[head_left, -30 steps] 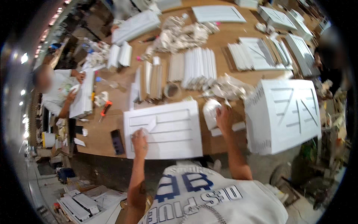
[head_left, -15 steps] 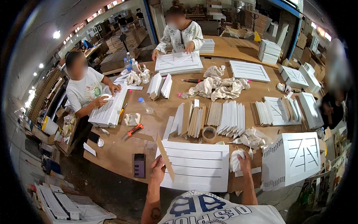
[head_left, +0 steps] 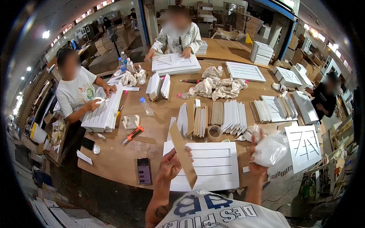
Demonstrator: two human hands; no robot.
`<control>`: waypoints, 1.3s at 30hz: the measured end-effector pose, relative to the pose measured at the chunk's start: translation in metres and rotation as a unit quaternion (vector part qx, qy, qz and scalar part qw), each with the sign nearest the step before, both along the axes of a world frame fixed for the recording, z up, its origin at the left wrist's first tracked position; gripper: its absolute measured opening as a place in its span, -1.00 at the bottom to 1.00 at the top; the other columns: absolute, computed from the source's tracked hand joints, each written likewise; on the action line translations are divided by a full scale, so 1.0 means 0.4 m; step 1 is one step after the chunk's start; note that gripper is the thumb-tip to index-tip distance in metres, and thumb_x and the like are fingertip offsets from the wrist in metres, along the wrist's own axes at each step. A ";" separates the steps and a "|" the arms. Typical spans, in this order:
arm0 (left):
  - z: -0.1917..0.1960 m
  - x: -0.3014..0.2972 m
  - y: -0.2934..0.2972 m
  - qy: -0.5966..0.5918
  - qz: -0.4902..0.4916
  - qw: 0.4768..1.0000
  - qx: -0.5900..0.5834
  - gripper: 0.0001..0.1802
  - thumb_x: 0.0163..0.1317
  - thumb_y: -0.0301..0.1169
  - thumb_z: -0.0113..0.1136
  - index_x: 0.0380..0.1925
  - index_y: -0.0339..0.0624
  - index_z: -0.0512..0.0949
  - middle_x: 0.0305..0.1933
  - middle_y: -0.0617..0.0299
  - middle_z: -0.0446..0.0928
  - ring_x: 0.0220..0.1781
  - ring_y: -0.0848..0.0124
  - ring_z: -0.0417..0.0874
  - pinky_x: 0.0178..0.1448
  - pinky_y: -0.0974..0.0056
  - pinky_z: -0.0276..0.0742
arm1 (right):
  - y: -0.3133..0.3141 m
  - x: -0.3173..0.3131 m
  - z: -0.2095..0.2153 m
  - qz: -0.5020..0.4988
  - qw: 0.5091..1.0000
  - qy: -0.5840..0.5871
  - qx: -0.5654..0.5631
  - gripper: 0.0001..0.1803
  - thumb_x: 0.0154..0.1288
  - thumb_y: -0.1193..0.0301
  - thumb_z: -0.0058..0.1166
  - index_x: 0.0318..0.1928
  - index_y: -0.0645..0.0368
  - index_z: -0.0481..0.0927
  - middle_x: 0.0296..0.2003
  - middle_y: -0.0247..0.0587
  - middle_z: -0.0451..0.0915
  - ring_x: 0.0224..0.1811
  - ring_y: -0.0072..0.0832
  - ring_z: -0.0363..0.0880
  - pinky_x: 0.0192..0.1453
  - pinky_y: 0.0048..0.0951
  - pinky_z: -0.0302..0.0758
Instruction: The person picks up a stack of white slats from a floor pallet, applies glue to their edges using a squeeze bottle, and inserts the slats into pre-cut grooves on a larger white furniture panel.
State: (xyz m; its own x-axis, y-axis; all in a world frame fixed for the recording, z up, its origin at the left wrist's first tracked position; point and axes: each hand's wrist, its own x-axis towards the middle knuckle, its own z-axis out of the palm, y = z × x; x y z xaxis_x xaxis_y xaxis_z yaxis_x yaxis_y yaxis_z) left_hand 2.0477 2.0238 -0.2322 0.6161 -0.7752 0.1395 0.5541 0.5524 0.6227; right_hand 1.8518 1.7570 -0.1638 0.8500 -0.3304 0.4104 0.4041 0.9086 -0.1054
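1. I have the left hand (head_left: 170, 164) pinching a thin, flat tan board strip (head_left: 183, 155) above the white, grooved rectangular panel (head_left: 215, 161), toward its nine o'clock edge.
2. At the panel's three o'clock, my right hand (head_left: 259, 168) holds a rounded, translucent white plastic bag (head_left: 270, 149) (I can't make out its contents).
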 end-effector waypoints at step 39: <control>0.215 -0.212 -0.142 -0.081 -0.215 0.969 -0.088 -0.22 0.20 -0.34 0.19 0.34 -0.51 0.13 0.10 -0.13 0.46 0.13 0.05 0.55 0.19 -0.10 0.49 | 0.132 0.064 0.197 -0.541 0.789 0.105 -0.272 -0.47 0.35 0.17 0.07 0.16 0.27 0.34 -0.03 -0.10 0.55 -0.06 -0.24 0.64 0.01 -0.14 0.66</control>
State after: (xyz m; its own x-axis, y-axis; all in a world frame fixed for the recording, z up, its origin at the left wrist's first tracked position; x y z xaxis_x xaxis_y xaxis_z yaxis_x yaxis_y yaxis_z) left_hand 1.9630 1.9672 -0.1460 0.2009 -0.9108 0.3606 0.6593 0.3980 0.6379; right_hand 1.8774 1.8100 -0.0850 0.2594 -0.7322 0.6298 0.8335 -0.1596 -0.5289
